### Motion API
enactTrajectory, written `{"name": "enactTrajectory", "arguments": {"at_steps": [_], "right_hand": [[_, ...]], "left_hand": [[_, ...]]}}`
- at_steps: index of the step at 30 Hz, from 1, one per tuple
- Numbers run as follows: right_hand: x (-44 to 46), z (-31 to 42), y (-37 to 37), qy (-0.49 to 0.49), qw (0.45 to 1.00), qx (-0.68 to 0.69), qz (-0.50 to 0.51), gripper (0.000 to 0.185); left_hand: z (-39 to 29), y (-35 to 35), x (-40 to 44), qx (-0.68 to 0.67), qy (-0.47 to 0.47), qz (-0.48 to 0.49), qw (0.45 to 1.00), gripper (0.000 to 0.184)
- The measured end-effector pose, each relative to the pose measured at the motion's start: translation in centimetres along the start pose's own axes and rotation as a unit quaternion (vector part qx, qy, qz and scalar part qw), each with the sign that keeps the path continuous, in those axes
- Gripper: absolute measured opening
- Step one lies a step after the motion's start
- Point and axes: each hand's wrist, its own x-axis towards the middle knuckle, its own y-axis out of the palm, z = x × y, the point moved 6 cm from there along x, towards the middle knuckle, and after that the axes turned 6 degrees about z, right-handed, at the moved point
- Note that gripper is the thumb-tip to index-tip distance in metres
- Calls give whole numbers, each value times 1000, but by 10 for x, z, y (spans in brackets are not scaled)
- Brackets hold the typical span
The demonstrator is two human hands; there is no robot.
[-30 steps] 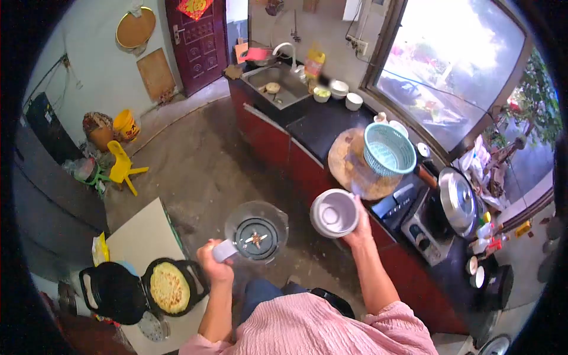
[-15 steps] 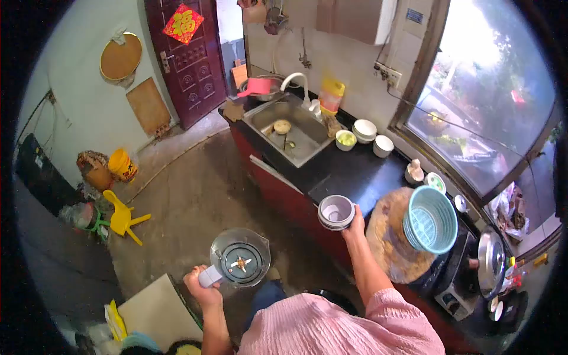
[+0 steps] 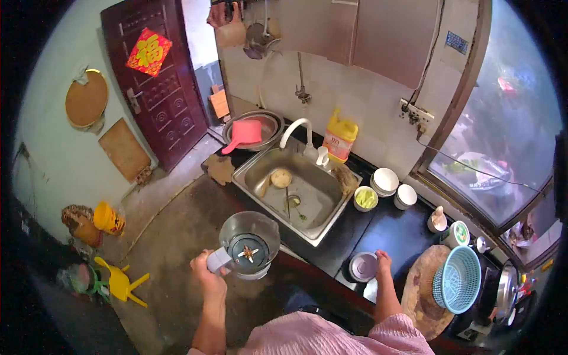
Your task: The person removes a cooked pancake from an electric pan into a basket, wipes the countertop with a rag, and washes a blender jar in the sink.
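Observation:
My left hand point(image 3: 208, 271) is wrapped round the grey handle of a clear blender jug point(image 3: 249, 242), holding it above the floor in front of the counter. Metal blades show at the bottom of the jug, which looks otherwise empty. At the counter's near edge my right hand point(image 3: 383, 261) has its fingers closed at the side of a small round grey cup point(image 3: 363, 267). The cup's open top faces up, and it appears to be at counter level. A pale flat object point(image 3: 370, 291), whose kind I cannot make out, lies just below the cup.
Beyond the jug is a steel sink point(image 3: 236, 177) with a white faucet point(image 3: 296, 127). White bowls point(image 3: 385, 180) stand along the wall. At the right, a blue basket point(image 3: 457, 279) sits on a round wooden chopping board point(image 3: 421, 284). A yellow stool point(image 3: 120, 284) is on the floor at left.
The view has shifted toward the sink. My left hand has raised the jug closer to the counter. The cup in my right hand has come down over the counter's near edge.

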Motion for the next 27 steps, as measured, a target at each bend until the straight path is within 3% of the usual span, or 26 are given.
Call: {"name": "enactTrajectory", "arguments": {"at_steps": [3, 4, 6, 9, 11, 16, 17, 22, 25, 27], "right_hand": [[14, 10, -4, -20, 993, -114, -4, 13], [11, 22, -6, -93, 959, -247, -101, 14], [-36, 99, 18, -220, 791, -500, -275, 18], [-5, 116, 38, -161, 894, -386, -164, 23], [6, 133, 101, -173, 965, -190, -50, 24], [10, 174, 283, -57, 974, -82, 202, 28], [29, 152, 305, -52, 971, -58, 226, 30], [48, 156, 392, 33, 974, 12, 223, 46], [94, 128, 414, 108, 973, 81, 189, 58], [121, 117, 419, 125, 979, 109, 121, 56]], "left_hand": [[18, 52, 59, -24, -72, 7, 997, 23], [21, 74, 79, -6, -82, 66, 994, 22], [30, 109, 109, 24, -109, 179, 978, 23], [35, 162, 147, 139, -99, 265, 949, 36], [53, 176, 166, 200, -138, 282, 928, 37], [80, 207, 223, 365, -88, 301, 877, 46], [87, 209, 234, 410, -70, 299, 859, 49], [105, 247, 278, 458, -6, 340, 821, 60], [122, 265, 294, 500, -7, 343, 795, 59], [124, 276, 299, 535, 1, 338, 774, 58]]}}
